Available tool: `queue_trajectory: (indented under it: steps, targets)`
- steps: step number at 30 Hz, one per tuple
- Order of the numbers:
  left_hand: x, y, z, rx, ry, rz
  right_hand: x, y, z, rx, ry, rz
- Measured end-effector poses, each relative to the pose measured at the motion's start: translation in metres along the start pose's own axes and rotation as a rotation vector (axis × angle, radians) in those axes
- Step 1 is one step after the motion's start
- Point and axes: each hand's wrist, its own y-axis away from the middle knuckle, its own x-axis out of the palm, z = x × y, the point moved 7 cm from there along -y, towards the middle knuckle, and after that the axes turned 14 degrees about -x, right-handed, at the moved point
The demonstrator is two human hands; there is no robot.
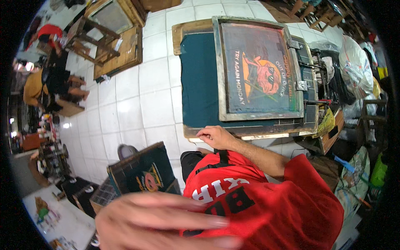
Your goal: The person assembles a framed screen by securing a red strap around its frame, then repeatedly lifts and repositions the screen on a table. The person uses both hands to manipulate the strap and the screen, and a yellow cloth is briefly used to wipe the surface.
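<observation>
My left hand (162, 221) looms large and blurred at the bottom, its fingers stretched out and nothing visible in them. My right hand (216, 137) is at the near edge of a wooden board (250, 130), fingers curled together; anything between them is too small to make out. Dark green cloth (199, 83) covers the board. Over the cloth's right part lies a screen-printing frame (260, 116) with a see-through mesh (258, 35) showing a pink and orange figure and lettering. Metal hinge clamps (301, 85) join its right side.
At lower left, another board carries dark cloth with a printed figure (151, 181). A wooden stool (89, 39) and another frame (110, 16) stand at far left. A person in yellow (33, 89) sits beyond the tiles. Plastic sacks (354, 62) crowd the right.
</observation>
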Motion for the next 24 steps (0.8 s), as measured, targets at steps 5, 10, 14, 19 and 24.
queue_trajectory:
  steps: [5,10,14,19,24]
  targets:
    - [-0.178,0.049,0.139,-0.388,0.092,-0.459,-0.020,-0.052,-0.003,0.186,0.045,-0.176]
    - [-0.244,0.041,0.296,-0.884,0.091,-0.174,-0.063,-0.024,-0.017,0.393,0.194,-0.831]
    - [-0.245,-0.020,0.329,-0.891,0.106,0.107,-0.048,0.056,-0.016,0.710,0.249,-1.365]
    - [-0.223,-0.119,0.345,-0.741,0.027,0.339,0.030,0.143,-0.016,0.982,0.360,-1.761]
    - [-0.223,-0.168,0.372,-0.672,0.010,0.307,0.104,0.165,-0.074,1.321,-0.155,-1.943]
